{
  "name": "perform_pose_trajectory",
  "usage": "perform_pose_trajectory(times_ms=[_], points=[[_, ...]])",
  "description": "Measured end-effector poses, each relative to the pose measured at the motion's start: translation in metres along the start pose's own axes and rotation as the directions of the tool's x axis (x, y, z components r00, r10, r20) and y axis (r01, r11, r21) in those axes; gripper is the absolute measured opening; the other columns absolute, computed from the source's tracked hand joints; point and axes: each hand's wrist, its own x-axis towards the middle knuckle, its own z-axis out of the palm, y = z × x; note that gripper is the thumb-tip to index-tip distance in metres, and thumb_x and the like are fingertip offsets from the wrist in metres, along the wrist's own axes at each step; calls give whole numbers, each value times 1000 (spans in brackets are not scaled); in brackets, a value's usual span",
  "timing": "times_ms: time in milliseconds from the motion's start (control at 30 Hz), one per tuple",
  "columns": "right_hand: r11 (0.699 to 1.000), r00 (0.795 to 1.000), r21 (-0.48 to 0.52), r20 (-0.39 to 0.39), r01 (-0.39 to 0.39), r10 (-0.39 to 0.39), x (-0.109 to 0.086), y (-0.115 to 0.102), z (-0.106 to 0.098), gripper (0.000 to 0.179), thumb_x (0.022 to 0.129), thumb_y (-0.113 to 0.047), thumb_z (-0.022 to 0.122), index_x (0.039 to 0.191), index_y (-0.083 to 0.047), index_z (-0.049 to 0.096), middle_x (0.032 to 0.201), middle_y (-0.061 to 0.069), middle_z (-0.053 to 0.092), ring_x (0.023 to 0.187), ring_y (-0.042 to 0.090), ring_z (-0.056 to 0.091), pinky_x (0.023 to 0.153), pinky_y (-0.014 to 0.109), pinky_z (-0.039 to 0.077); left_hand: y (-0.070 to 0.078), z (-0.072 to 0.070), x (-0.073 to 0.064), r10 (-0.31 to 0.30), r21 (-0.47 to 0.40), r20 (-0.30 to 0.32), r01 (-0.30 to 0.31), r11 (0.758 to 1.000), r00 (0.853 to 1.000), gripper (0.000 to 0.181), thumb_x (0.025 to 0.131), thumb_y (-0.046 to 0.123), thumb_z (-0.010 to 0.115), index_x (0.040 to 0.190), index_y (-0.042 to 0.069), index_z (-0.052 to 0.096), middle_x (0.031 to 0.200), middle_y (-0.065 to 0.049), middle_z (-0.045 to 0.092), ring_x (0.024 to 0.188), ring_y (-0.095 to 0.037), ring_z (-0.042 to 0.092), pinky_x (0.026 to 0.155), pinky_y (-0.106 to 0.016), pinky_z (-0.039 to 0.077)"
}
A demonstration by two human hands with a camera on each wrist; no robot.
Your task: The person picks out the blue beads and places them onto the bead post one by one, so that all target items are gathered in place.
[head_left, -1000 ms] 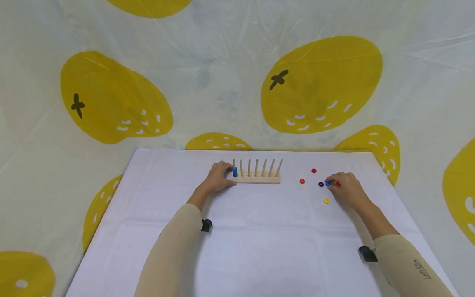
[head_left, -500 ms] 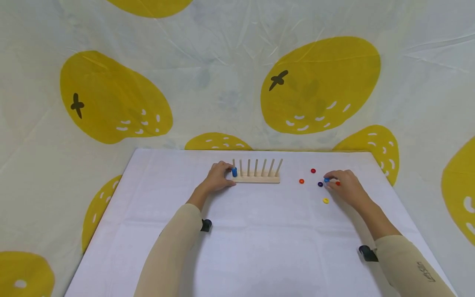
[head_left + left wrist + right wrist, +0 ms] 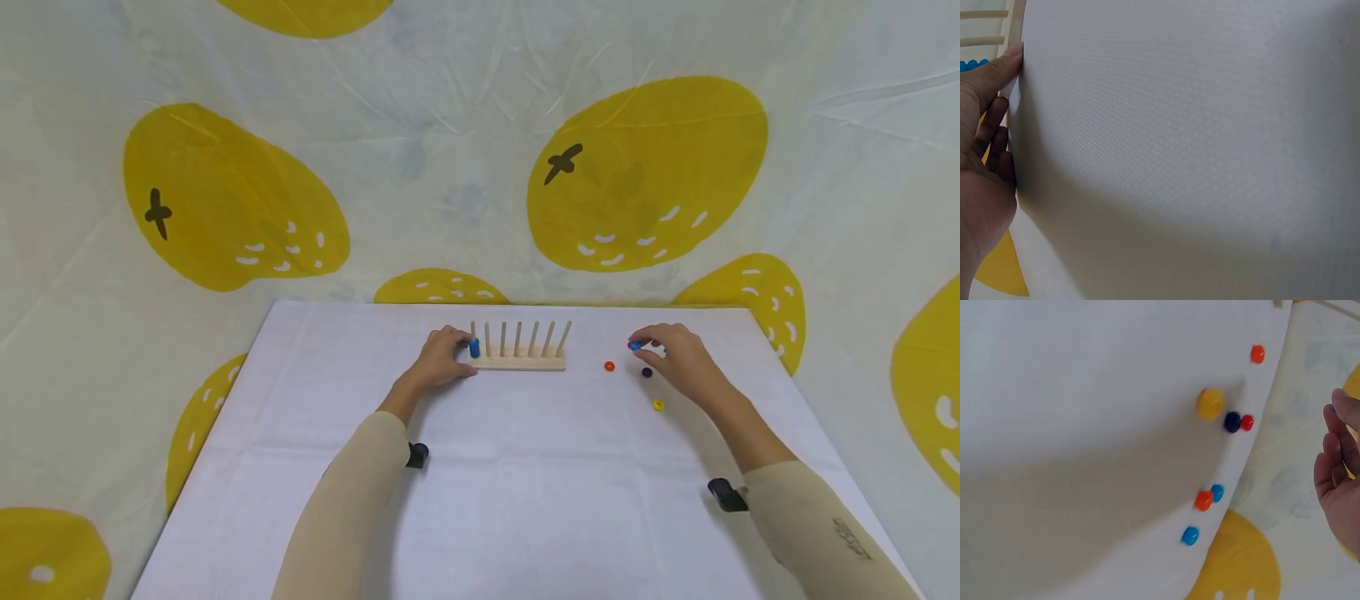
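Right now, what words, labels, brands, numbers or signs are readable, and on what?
Right sleeve: dark lettering, too blurred to read.
Rack, beads, cloth: no text visible.
Backdrop: printed fruit, no text visible.

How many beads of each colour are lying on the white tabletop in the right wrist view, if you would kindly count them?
Red or orange beads: 3
Blue beads: 2
Yellow bead: 1
Dark purple bead: 1
Total: 7
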Motion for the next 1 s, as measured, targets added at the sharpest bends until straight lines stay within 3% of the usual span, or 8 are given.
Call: perform_pose_trajectory(times_ms=[267, 600, 1000], points=[[997, 997, 35, -31, 76, -75, 24, -33, 1, 24, 94, -9, 74, 118, -4, 73, 114, 14, 74, 106, 34, 63, 90, 53, 54, -1, 0, 1, -2, -3, -2, 2, 1000, 1000, 62, 84, 24, 87, 139, 10, 62, 133, -9, 58, 128, -29, 46, 115, -43, 40], [977, 974, 71, -115, 203, -194, 53, -71, 7, 22, 93, -11, 77, 114, -5, 74, 108, 11, 75, 99, 29, 62, 85, 46, 54, 0, -1, 0, -10, -11, 8, 10, 1000, 1000, 63, 84, 25, 87, 140, 10, 61, 133, -9, 58, 126, -28, 46, 115, -43, 40], [961, 971, 144, -46, 238, -234, 83, -123, 25, 22, 95, -16, 75, 115, -7, 75, 112, 10, 75, 104, 30, 62, 92, 47, 51, 1, -1, -1, -11, -21, 9, 11, 1000, 1000, 62, 84, 24, 87, 140, 11, 62, 133, -8, 58, 128, -28, 45, 116, -43, 39]])
